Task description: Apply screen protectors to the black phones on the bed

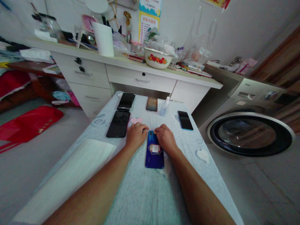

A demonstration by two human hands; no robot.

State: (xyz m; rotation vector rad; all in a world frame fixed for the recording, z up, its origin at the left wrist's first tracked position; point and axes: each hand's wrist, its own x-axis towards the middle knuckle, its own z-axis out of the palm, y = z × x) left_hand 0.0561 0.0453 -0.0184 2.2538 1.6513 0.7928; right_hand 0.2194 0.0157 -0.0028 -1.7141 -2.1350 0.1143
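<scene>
At the left, a pale folded sheet lies along the edge of the worktop, partly behind the left forearm; if that arm swept outward, it could drag the sheet over the side. Next come the nearer black phone and, just beyond it, the farther black phone; the nearer one lies so close to the left hand that a careless knuckle might shove it. The left hand's fingers are curled down beside the blue phone's top end, with a small dark patch at the fingertips; whether its grip is closed on anything cannot be told. The blue phone lies back up between the hands, a sticker on its middle. A spray bottle stands beyond, tall and narrow, so a forward reach could tip it. The right hand bends over the blue phone's upper right edge, a small orange-tan spot by its fingertips; how firm that grip is, and on what, does not show. Pressure on that corner alone could turn the phone on the cloth. Farther right, the blue-edged phone rests near the worktop's side, where an outward elbow could send it floorward.
</scene>
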